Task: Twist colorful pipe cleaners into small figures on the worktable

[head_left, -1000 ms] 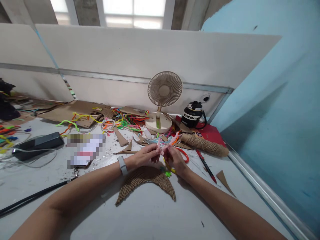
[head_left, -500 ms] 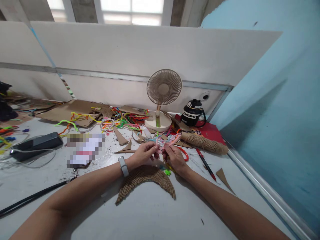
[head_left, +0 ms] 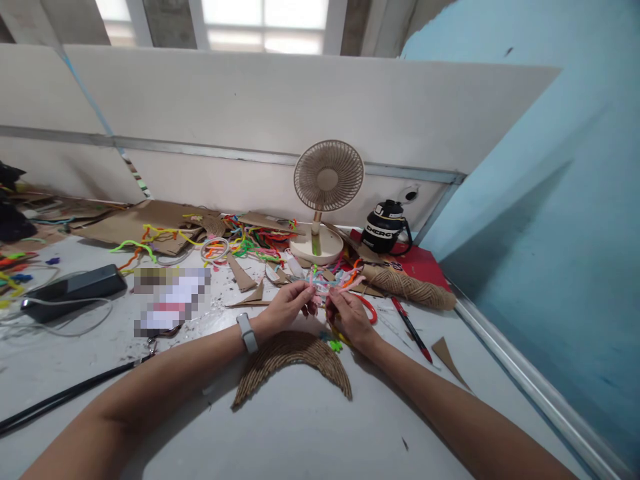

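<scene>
Both of my hands meet over the table in the middle of the view. My left hand (head_left: 293, 301) is closed, thumb against fingers, on a pink pipe cleaner (head_left: 353, 284). The same pink piece is pinched by my right hand (head_left: 350, 316), and its end sticks out past the fingers; its exact shape between them is too small to make out. Just below lies a crescent (head_left: 300, 348) covered with rows of brown twine. A small bright green piece (head_left: 335, 346) rests by its upper edge. Red scissor handles (head_left: 371, 308) show beside my right hand.
A desk fan (head_left: 329, 177) stands behind my hands. To its right are a black jug (head_left: 384, 227) and a roll of twine (head_left: 410, 288). A red-and-black pen (head_left: 412, 330) lies at the right. Tangled pipe cleaners (head_left: 255, 241), cardboard (head_left: 140, 223) and a black box (head_left: 75, 291) lie leftward.
My fingertips have shifted slightly apart around the pink pipe cleaner, whose free end now points further right. The crescent and other things stay in place.
</scene>
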A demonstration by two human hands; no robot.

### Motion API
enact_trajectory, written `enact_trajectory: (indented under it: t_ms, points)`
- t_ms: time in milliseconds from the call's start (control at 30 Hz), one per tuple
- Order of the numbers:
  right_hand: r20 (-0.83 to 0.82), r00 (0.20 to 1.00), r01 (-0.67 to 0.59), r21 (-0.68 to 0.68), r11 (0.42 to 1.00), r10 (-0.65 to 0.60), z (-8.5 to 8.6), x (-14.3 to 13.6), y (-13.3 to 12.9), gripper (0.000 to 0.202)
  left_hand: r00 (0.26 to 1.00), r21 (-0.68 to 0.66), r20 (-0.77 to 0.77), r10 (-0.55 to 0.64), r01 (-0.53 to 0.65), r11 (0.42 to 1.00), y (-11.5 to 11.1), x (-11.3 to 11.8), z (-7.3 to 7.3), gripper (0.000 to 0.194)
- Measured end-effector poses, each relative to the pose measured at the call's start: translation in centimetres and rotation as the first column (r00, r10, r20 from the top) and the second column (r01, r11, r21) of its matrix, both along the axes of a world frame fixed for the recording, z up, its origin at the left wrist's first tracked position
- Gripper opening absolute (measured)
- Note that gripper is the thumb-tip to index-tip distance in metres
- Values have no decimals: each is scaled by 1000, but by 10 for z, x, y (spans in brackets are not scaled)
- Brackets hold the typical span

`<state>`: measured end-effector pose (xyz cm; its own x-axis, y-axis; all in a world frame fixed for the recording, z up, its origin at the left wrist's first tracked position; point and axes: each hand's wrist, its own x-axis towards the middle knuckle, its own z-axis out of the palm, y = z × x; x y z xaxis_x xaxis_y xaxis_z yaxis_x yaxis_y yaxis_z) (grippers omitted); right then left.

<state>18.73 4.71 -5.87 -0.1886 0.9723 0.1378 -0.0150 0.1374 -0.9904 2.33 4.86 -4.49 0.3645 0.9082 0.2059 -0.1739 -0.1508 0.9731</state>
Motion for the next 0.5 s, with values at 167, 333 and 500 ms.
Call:
enact_trajectory:
  t_ms: [167, 333, 500]
  points:
    - [-25, 998, 56, 29, 998, -56, -4, 2, 3, 45, 996, -103, 65, -58, 64, 993, 1, -4, 0, 50]
    - [-24, 998, 59, 3, 998, -59, -1, 0, 1, 47, 998, -65, -9, -69, 68, 996, 0, -2, -1, 46]
    - [-25, 997, 80, 4, 997, -80, 2, -1, 0, 47, 995, -61, -30, -100, 98, 993, -2, -2, -1, 48]
